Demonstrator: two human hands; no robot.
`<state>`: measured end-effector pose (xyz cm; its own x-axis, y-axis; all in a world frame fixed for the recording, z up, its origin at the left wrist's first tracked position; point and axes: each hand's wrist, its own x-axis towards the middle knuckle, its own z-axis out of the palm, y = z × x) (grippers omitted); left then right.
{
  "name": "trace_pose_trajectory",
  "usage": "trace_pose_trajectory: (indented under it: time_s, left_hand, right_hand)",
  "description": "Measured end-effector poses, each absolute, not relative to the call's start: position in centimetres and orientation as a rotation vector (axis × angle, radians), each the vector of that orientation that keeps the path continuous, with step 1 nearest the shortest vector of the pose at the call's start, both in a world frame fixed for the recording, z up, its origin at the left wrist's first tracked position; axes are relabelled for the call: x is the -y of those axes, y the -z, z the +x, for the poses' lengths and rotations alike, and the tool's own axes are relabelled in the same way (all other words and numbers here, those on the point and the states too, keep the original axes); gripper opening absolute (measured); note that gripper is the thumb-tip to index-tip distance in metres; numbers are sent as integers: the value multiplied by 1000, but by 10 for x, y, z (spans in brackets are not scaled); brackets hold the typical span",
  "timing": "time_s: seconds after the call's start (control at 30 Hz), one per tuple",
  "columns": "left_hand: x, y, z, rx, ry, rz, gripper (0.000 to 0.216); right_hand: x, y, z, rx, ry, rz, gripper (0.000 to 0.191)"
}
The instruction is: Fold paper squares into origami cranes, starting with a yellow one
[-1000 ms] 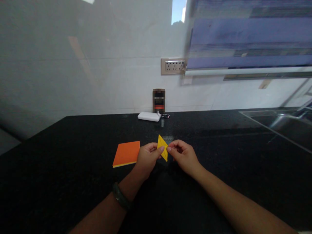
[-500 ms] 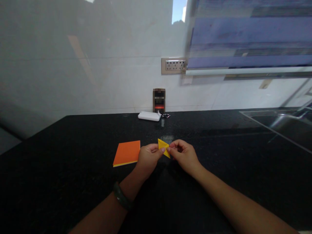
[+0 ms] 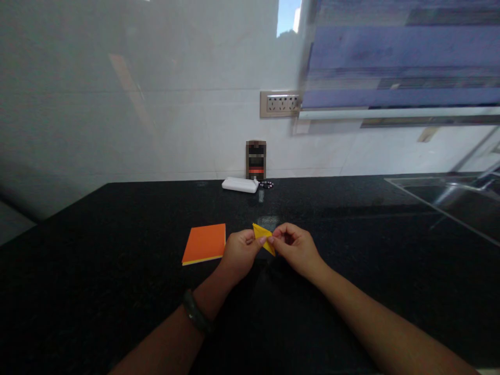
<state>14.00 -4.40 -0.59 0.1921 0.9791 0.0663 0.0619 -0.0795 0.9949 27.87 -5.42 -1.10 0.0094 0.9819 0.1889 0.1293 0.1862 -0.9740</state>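
Observation:
Both my hands meet over the middle of a black stone counter (image 3: pixel 97 271). Between them is a small folded yellow paper (image 3: pixel 262 235) with pointed corners. My left hand (image 3: pixel 239 253) pinches its left side with thumb and forefinger. My right hand (image 3: pixel 296 249) pinches its right side, fingers curled. A dark band sits on my left wrist. Just left of my left hand lies a stack of orange paper squares (image 3: pixel 203 243), flat on the counter, its yellow underside showing at the front edge.
At the back of the counter lie a white flat box (image 3: pixel 239 185), a small dark upright pack (image 3: pixel 255 160) and a short string of beads (image 3: pixel 266 184). A wall socket (image 3: pixel 279 103) is above. A sink (image 3: pixel 449 195) lies at the right.
The yellow paper was held more upright a second ago; now it lies flatter and lower between my fingertips. Both hands have stayed in the same place.

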Motion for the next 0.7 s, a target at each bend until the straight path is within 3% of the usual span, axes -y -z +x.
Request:
trace_pose_trajectory:
  time_s: [0.2,0.7]
  left_hand:
    - [44,5,138,-1116,-1047,1465,17]
    - [47,13,138,-1393,-931,1981,28]
  right_hand:
    - [51,15,280,1370,-1028,-1216,13]
    - [53,14,280,1851,-277,-1388,11]
